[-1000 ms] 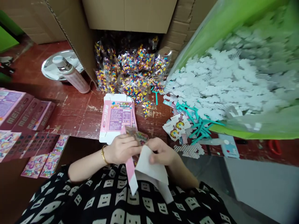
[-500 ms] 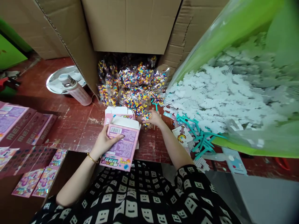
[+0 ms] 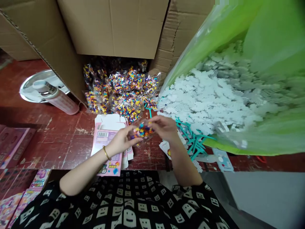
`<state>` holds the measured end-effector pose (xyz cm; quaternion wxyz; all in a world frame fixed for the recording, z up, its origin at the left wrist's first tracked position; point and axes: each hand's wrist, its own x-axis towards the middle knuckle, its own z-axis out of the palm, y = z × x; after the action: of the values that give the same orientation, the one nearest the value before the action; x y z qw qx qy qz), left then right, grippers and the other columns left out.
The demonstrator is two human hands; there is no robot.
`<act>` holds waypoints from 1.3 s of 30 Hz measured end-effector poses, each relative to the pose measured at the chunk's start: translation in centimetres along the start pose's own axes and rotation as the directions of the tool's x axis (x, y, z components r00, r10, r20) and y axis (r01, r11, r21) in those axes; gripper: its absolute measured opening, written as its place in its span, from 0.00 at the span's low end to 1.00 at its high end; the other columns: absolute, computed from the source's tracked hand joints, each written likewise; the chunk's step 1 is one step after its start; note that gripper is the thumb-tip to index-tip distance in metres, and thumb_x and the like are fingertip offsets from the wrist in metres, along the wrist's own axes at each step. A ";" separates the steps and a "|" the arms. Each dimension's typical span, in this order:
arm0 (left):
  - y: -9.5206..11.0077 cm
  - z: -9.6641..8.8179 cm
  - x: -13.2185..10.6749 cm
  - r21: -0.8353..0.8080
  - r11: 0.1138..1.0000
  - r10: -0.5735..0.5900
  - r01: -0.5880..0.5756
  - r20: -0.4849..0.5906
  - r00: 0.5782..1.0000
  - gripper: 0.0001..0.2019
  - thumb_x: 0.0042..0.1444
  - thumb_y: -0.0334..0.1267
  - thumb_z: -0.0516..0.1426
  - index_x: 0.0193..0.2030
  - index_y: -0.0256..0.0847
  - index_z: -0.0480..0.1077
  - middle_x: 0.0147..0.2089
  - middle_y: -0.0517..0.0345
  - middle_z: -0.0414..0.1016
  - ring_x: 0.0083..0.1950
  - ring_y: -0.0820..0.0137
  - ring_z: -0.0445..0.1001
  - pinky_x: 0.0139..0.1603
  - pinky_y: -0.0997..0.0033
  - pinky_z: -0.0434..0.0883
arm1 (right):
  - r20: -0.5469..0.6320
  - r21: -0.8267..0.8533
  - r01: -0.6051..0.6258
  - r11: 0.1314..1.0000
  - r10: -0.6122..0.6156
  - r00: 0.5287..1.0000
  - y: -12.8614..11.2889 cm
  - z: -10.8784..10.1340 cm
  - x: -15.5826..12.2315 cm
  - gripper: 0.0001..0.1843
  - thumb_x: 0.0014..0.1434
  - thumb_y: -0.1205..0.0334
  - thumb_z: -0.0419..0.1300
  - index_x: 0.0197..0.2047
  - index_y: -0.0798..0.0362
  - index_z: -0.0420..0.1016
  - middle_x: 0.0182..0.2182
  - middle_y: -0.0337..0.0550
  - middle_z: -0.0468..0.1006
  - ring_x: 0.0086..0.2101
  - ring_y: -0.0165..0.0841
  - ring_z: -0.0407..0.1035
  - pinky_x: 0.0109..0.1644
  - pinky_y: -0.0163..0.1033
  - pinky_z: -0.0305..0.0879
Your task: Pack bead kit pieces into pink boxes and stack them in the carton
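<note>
Hands meet above the near edge of the worn red wooden table (image 3: 59, 140), both closed on one small clear plastic packet of multicoloured beads (image 3: 142, 131). The left hand (image 3: 121, 141) comes in from the lower left with the forearm bare and a thin gold bangle (image 3: 106, 153) at the wrist; its fingers are curled narrow, pinching the packet's left end. The right hand (image 3: 164, 127) reaches forward from the lower right, forearm angled up and inward, wrist bent, with its fingers bunched over the packet's right end and top. The packet hangs between the two hands, lifted off the table, just above a flat pink printed cardboard box (image 3: 107, 149) that lies on the table edge under the left wrist, with more of the same kind beneath it.

Behind the hands, a heap of the same clear bead packets (image 3: 119, 92) spills from the mouth of a big brown corrugated carton (image 3: 114, 28). To the right, a green plastic sack (image 3: 274, 127) holds a mass of white plastic pegboard pieces (image 3: 214, 95), and teal plastic tweezers (image 3: 193, 143) lie scattered just below its opening. At far left, a pale pink metal flask (image 3: 56, 98) lies tilted beside a round steel tray (image 3: 30, 84).
</note>
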<state>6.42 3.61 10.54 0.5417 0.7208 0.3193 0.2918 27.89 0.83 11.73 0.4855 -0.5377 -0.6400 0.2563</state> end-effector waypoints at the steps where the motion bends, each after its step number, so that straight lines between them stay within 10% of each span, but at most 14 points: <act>1: 0.1 0.1 0.3 -0.121 0.992 -0.042 0.041 -0.003 0.999 0.19 0.51 0.43 0.67 0.47 0.38 0.73 0.45 0.50 0.80 0.45 0.61 0.80 0.49 0.62 0.76 | -0.121 -0.080 -0.031 0.996 0.021 0.992 1.5 -0.9 0.5 0.16 0.61 0.46 0.60 0.40 0.49 0.79 0.39 0.45 0.82 0.39 0.36 0.75 0.46 0.43 0.72; 3: 0.1 -0.1 0.5 -0.351 0.927 -0.137 0.128 -0.003 0.991 0.18 0.49 0.41 0.69 0.45 0.37 0.73 0.43 0.51 0.81 0.45 0.64 0.80 0.51 0.64 0.75 | -0.351 -0.295 -0.187 0.937 0.076 0.933 5.6 -3.3 1.6 0.19 0.58 0.49 0.62 0.45 0.54 0.78 0.48 0.54 0.79 0.50 0.44 0.72 0.58 0.50 0.66; 6: 0.0 -0.2 0.0 -0.575 0.759 -0.311 0.305 0.091 0.946 0.18 0.46 0.41 0.70 0.41 0.37 0.74 0.41 0.54 0.81 0.40 0.67 0.80 0.45 0.67 0.77 | -0.393 -0.476 -0.421 0.772 0.241 0.888 10.6 -6.8 2.6 0.20 0.57 0.57 0.60 0.48 0.62 0.77 0.52 0.63 0.77 0.55 0.51 0.69 0.64 0.54 0.60; 11: -0.4 1.3 -1.4 -0.723 0.525 -0.493 0.450 0.173 0.853 0.25 0.42 0.36 0.72 0.47 0.41 0.70 0.43 0.55 0.80 0.38 0.67 0.80 0.37 0.68 0.79 | -0.541 -0.471 -0.315 0.824 0.012 0.841 8.2 -7.7 0.2 0.20 0.65 0.58 0.52 0.52 0.61 0.76 0.49 0.59 0.79 0.48 0.46 0.75 0.56 0.50 0.69; 16: -0.5 3.0 -2.6 -0.759 0.501 -0.526 0.415 0.114 0.843 0.22 0.51 0.43 0.67 0.52 0.45 0.68 0.52 0.53 0.77 0.47 0.64 0.79 0.42 0.65 0.80 | 0.017 -0.354 0.291 0.889 -0.305 0.952 1.4 0.5 -6.3 0.21 0.65 0.65 0.55 0.59 0.41 0.74 0.57 0.37 0.76 0.57 0.37 0.71 0.64 0.46 0.68; 22: -1.4 4.0 -4.5 -0.737 0.599 -0.474 0.314 -0.010 0.881 0.28 0.44 0.40 0.72 0.51 0.42 0.69 0.50 0.57 0.79 0.50 0.69 0.78 0.50 0.73 0.75 | 0.297 0.153 0.142 0.978 -0.183 0.937 -0.8 4.8 -9.7 0.40 0.62 0.42 0.59 0.72 0.46 0.53 0.63 0.48 0.69 0.61 0.41 0.66 0.65 0.51 0.66; 26: -1.0 3.9 -5.6 -0.749 0.561 -0.449 0.353 0.084 0.890 0.38 0.46 0.36 0.71 0.62 0.48 0.61 0.50 0.56 0.79 0.47 0.65 0.81 0.44 0.69 0.77 | -0.043 0.203 -0.108 0.973 0.119 0.992 1.5 1.4 -9.6 0.24 0.67 0.46 0.53 0.63 0.44 0.63 0.52 0.47 0.79 0.51 0.39 0.76 0.57 0.50 0.71; 28: -0.8 3.9 -6.0 -0.748 0.550 -0.437 0.371 0.120 0.892 0.41 0.48 0.36 0.70 0.66 0.49 0.57 0.50 0.53 0.80 0.48 0.61 0.81 0.45 0.67 0.78 | -0.350 -0.059 -0.337 0.940 0.296 0.889 4.1 -1.3 -9.6 0.27 0.60 0.41 0.60 0.54 0.51 0.69 0.50 0.55 0.78 0.51 0.46 0.74 0.56 0.55 0.68; 30: -0.9 3.9 -6.3 -0.741 0.543 -0.440 0.394 0.149 0.886 0.43 0.47 0.35 0.70 0.67 0.47 0.55 0.48 0.52 0.81 0.48 0.60 0.81 0.45 0.67 0.77 | -0.499 -0.335 -0.607 0.721 0.411 0.763 7.1 -4.3 -9.6 0.40 0.47 0.34 0.66 0.51 0.58 0.70 0.52 0.67 0.74 0.55 0.57 0.67 0.57 0.63 0.62; 34: -1.8 4.5 -6.5 -0.722 0.551 -0.464 0.419 0.153 0.873 0.42 0.46 0.35 0.71 0.67 0.44 0.58 0.46 0.53 0.82 0.48 0.63 0.81 0.49 0.69 0.75 | -0.488 -0.565 -0.758 0.325 0.609 0.625 11.2 -8.8 -9.3 0.42 0.42 0.37 0.70 0.50 0.63 0.71 0.51 0.71 0.73 0.53 0.62 0.66 0.53 0.64 0.60; 39: -2.1 5.0 -6.4 -0.719 0.589 -0.484 0.368 0.050 0.873 0.38 0.45 0.36 0.71 0.64 0.44 0.64 0.51 0.56 0.80 0.50 0.68 0.79 0.56 0.71 0.71 | -0.376 -0.679 -0.666 0.308 0.633 0.676 11.3 -11.2 -8.0 0.14 0.53 0.53 0.66 0.36 0.56 0.77 0.35 0.53 0.79 0.37 0.44 0.72 0.40 0.44 0.63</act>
<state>5.95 -3.92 6.85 0.8041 0.3332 0.3853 0.3066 42.50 -5.59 3.84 0.0708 -0.9053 -0.4021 0.1169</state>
